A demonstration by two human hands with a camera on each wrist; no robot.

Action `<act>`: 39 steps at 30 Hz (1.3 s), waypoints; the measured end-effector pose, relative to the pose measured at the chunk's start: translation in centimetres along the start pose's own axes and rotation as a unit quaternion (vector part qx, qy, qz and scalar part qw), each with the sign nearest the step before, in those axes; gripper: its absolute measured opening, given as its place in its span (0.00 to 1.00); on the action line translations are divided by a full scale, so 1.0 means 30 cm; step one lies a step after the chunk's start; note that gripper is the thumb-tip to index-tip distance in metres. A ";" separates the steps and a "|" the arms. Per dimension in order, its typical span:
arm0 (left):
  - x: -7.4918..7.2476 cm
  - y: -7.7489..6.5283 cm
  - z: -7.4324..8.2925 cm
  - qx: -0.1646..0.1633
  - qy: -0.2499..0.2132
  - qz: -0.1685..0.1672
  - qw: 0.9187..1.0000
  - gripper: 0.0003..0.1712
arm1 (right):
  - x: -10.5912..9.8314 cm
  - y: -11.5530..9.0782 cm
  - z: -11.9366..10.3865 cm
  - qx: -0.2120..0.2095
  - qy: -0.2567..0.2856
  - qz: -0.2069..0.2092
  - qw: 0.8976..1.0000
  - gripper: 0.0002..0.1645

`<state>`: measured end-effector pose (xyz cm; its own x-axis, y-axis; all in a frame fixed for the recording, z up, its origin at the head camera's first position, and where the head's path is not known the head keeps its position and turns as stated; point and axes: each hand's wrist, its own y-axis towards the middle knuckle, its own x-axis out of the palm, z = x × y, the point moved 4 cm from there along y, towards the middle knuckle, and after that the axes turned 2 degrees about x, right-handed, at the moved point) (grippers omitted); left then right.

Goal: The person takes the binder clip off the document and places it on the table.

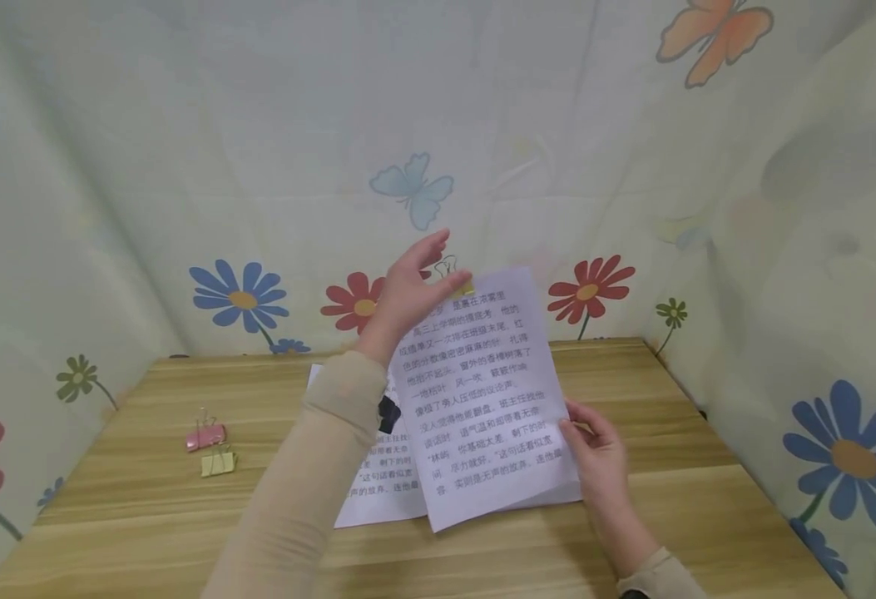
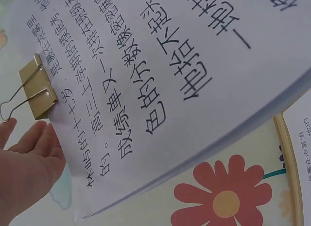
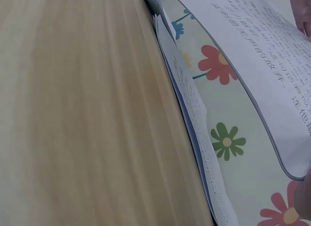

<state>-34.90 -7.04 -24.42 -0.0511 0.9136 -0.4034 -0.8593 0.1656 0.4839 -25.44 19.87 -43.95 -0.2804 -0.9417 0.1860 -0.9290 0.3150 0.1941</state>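
Note:
A printed stack of paper is held up off the table, tilted. Its top edge carries a yellow-gold binder clip with its wire handles standing out. My right hand pinches the stack's lower right edge, thumb in front. Up at the top left corner is my left hand, its thumb stretched toward the clip and its other fingers loosely extended. In the left wrist view those fingers lie just below the clip, not closed round it. More printed sheets lie on the table beneath, with a black object on them.
On the left of the wooden table are a pink binder clip and a yellow binder clip, close together. A pale curtain printed with flowers and butterflies surrounds the table at the back and sides.

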 end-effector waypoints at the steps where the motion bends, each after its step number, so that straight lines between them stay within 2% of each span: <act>1: -0.003 0.002 -0.004 -0.008 0.001 -0.005 1.000 0.42 | 0.002 -0.002 0.003 0.000 0.001 0.000 1.000 0.18; 6: -0.020 0.006 -0.011 -0.038 0.009 -0.025 0.999 0.41 | 0.009 -0.010 0.008 -0.008 0.009 -0.002 1.000 0.19; 14: -0.029 0.007 -0.002 -0.023 0.001 -0.044 0.999 0.29 | 0.019 -0.010 0.010 -0.013 0.038 -0.004 0.999 0.19; 21: -0.033 0.007 0.002 -0.022 -0.018 -0.028 0.999 0.22 | 0.025 -0.012 0.011 -0.012 0.045 -0.008 0.999 0.18; 39: -0.035 -0.001 0.005 -0.029 -0.045 0.004 0.999 0.22 | 0.025 -0.011 0.016 -0.008 0.036 -0.005 0.999 0.19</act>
<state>-34.74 -7.95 -23.89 -0.0150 0.9450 -0.3268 -0.8875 0.1379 0.4397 -25.48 18.99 -44.34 -0.2521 -0.9342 0.2524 -0.9276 0.3076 0.2119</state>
